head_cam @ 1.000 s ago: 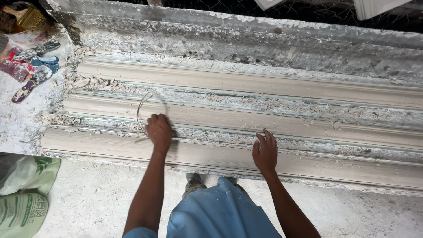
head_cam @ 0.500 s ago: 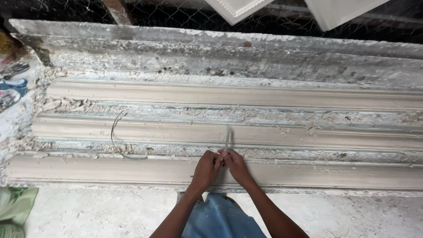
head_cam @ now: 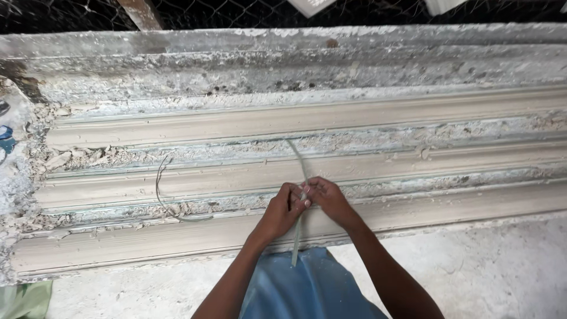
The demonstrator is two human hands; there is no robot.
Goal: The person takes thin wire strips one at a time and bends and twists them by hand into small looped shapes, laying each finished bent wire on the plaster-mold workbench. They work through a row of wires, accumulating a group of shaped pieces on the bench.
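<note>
My left hand (head_cam: 283,208) and right hand (head_cam: 328,199) meet over the middle of the bench, fingertips together and pinched on a thin pale-green strip (head_cam: 300,195) that runs between them. The strip sticks up past my fingers toward the far side, bending slightly over the middle moulding (head_cam: 413,162), and its lower end hangs below my hands over the near moulding (head_cam: 147,239) edge, in front of my blue clothing (head_cam: 307,289). Three long beige plaster mouldings lie side by side on the crusted white workbench (head_cam: 236,65), the far one (head_cam: 354,115) well clear of my hands. A loose curved wire (head_cam: 168,198) lies left of my left hand, apart from it, among plaster crumbs. Wire mesh (head_cam: 236,12) runs behind the bench. Nothing blocks my hands. Versus half a second ago: hands stay joined at the same spot, same pinch, strip standing up the same way; wire loop unmoved.
</note>
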